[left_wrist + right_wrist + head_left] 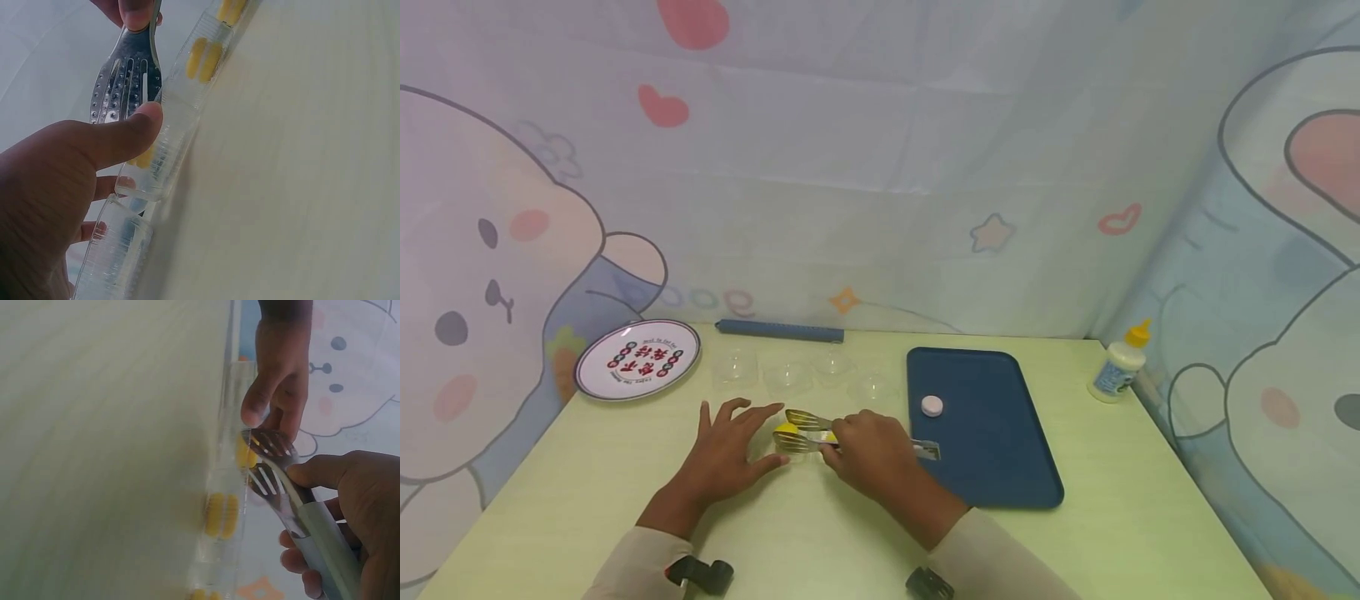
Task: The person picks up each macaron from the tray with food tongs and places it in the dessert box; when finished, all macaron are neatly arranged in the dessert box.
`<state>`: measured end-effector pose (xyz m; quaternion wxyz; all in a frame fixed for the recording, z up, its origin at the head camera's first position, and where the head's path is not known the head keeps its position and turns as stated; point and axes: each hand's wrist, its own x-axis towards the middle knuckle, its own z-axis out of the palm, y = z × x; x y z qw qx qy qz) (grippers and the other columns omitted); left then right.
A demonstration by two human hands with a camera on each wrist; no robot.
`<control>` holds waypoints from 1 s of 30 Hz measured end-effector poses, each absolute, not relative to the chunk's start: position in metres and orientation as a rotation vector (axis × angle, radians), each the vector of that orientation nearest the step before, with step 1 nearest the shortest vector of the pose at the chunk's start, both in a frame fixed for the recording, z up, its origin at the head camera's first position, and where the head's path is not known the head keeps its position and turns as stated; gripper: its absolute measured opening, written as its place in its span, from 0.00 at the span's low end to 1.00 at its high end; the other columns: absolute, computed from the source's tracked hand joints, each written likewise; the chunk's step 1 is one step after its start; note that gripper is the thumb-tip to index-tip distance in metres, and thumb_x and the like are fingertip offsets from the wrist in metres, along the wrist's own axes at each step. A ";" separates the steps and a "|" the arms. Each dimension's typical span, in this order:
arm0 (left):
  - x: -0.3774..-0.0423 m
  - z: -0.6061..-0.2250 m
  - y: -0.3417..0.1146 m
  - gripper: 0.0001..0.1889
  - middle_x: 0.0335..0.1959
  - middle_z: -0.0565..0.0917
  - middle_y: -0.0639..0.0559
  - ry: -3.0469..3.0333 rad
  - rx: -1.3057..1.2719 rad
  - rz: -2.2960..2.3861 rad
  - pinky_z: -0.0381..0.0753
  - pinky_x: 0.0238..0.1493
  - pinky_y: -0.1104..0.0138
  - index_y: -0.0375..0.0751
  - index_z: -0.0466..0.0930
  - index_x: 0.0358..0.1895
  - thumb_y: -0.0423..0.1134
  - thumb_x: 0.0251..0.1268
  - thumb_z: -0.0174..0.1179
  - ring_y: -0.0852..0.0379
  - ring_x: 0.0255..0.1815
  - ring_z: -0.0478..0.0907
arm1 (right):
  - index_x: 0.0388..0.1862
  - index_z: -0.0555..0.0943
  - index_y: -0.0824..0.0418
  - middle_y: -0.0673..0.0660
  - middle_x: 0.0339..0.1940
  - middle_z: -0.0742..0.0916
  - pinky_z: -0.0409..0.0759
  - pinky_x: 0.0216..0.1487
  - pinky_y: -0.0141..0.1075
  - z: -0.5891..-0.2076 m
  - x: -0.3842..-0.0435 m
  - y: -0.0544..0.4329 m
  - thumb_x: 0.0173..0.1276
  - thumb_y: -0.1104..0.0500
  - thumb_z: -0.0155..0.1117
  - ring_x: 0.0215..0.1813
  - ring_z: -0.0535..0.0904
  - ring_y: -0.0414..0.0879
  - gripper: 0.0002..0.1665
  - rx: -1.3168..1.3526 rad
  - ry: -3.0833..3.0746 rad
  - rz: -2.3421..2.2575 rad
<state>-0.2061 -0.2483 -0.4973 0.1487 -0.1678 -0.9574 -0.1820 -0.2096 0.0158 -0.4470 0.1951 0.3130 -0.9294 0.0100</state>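
Metal tongs (133, 50) gripped in your right hand (876, 454) straddle the yellow macaron (786, 428) at a clear plastic box (153, 181); your left hand (728, 454) spreads loosely alongside. Squeezing too hard could crack the macaron.

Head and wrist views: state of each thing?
left hand: fingers spread around clear container
right hand: gripping tongs
tongs: slightly open
clear container: yellow piece inside
tray: flat, pink disc on it
plate: printed side showing
bottle: standing, yellow cap on
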 end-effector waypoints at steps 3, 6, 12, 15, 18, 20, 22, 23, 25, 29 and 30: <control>-0.207 -0.497 -0.248 0.40 0.68 0.88 0.44 -2.750 -0.481 -0.524 0.47 0.74 0.13 0.50 0.76 0.77 0.59 0.63 0.77 0.31 0.76 0.73 | 0.35 0.90 0.51 0.45 0.27 0.90 0.78 0.24 0.36 -0.445 -0.211 0.013 0.75 0.40 0.72 0.30 0.85 0.40 0.17 0.865 -2.628 0.020; -0.207 -0.497 -0.248 0.40 0.67 0.88 0.44 -2.743 -0.480 -0.524 0.48 0.73 0.13 0.50 0.77 0.76 0.58 0.62 0.77 0.31 0.76 0.73 | 0.36 0.90 0.50 0.45 0.28 0.91 0.79 0.24 0.37 -0.445 -0.212 0.011 0.75 0.40 0.72 0.31 0.86 0.41 0.17 0.861 -2.647 0.002; -0.206 -0.496 -0.247 0.40 0.67 0.88 0.44 -2.741 -0.481 -0.542 0.48 0.73 0.12 0.50 0.77 0.76 0.59 0.62 0.77 0.31 0.75 0.73 | 0.38 0.91 0.50 0.45 0.29 0.91 0.82 0.25 0.38 -0.444 -0.212 0.007 0.75 0.39 0.72 0.32 0.87 0.41 0.17 0.864 -2.668 -0.017; -0.205 -0.495 -0.248 0.40 0.67 0.88 0.45 -2.734 -0.488 -0.540 0.48 0.72 0.12 0.51 0.77 0.76 0.60 0.62 0.77 0.31 0.75 0.73 | 0.38 0.91 0.50 0.45 0.29 0.91 0.81 0.25 0.38 -0.444 -0.212 0.006 0.75 0.40 0.72 0.31 0.86 0.41 0.17 0.859 -2.677 -0.010; -0.205 -0.496 -0.248 0.41 0.66 0.89 0.46 -2.720 -0.500 -0.524 0.50 0.71 0.12 0.51 0.77 0.76 0.61 0.62 0.77 0.31 0.74 0.74 | 0.37 0.91 0.50 0.45 0.28 0.90 0.80 0.24 0.38 -0.442 -0.212 0.005 0.75 0.40 0.72 0.30 0.86 0.40 0.16 0.853 -2.686 -0.002; -0.206 -0.497 -0.248 0.41 0.66 0.89 0.46 -2.719 -0.501 -0.507 0.50 0.71 0.12 0.51 0.76 0.77 0.61 0.62 0.76 0.31 0.74 0.74 | 0.37 0.91 0.50 0.45 0.27 0.90 0.79 0.23 0.38 -0.442 -0.212 0.004 0.75 0.40 0.72 0.29 0.85 0.40 0.16 0.850 -2.686 0.002; -0.206 -0.498 -0.248 0.41 0.66 0.89 0.45 -2.714 -0.505 -0.501 0.50 0.71 0.12 0.51 0.76 0.77 0.61 0.62 0.76 0.31 0.74 0.74 | 0.37 0.91 0.50 0.45 0.27 0.90 0.79 0.23 0.38 -0.441 -0.213 0.003 0.75 0.41 0.72 0.29 0.85 0.40 0.15 0.851 -2.689 -0.008; -0.207 -0.499 -0.248 0.42 0.66 0.89 0.45 -2.716 -0.503 -0.501 0.50 0.71 0.12 0.51 0.76 0.77 0.61 0.62 0.76 0.31 0.74 0.74 | 0.38 0.91 0.50 0.45 0.27 0.90 0.78 0.23 0.37 -0.441 -0.213 0.002 0.75 0.41 0.72 0.29 0.84 0.40 0.15 0.853 -2.692 -0.013; -0.207 -0.499 -0.248 0.42 0.66 0.89 0.45 -2.720 -0.500 -0.505 0.50 0.72 0.12 0.50 0.76 0.77 0.61 0.62 0.77 0.32 0.74 0.74 | 0.39 0.91 0.50 0.46 0.27 0.90 0.78 0.24 0.37 -0.441 -0.213 0.000 0.76 0.41 0.72 0.28 0.84 0.40 0.15 0.856 -2.697 -0.026; -0.207 -0.500 -0.249 0.42 0.67 0.89 0.46 -2.734 -0.486 -0.513 0.49 0.73 0.13 0.51 0.75 0.78 0.61 0.61 0.77 0.32 0.75 0.74 | 0.43 0.92 0.50 0.46 0.29 0.91 0.78 0.24 0.36 -0.440 -0.213 -0.003 0.77 0.41 0.71 0.30 0.85 0.40 0.16 0.858 -2.705 -0.046; -0.207 -0.499 -0.249 0.42 0.67 0.89 0.46 -2.735 -0.485 -0.512 0.49 0.73 0.13 0.51 0.75 0.78 0.61 0.62 0.77 0.32 0.75 0.74 | 0.43 0.92 0.50 0.46 0.29 0.92 0.79 0.25 0.37 -0.440 -0.213 -0.004 0.77 0.41 0.71 0.30 0.85 0.40 0.16 0.856 -2.706 -0.045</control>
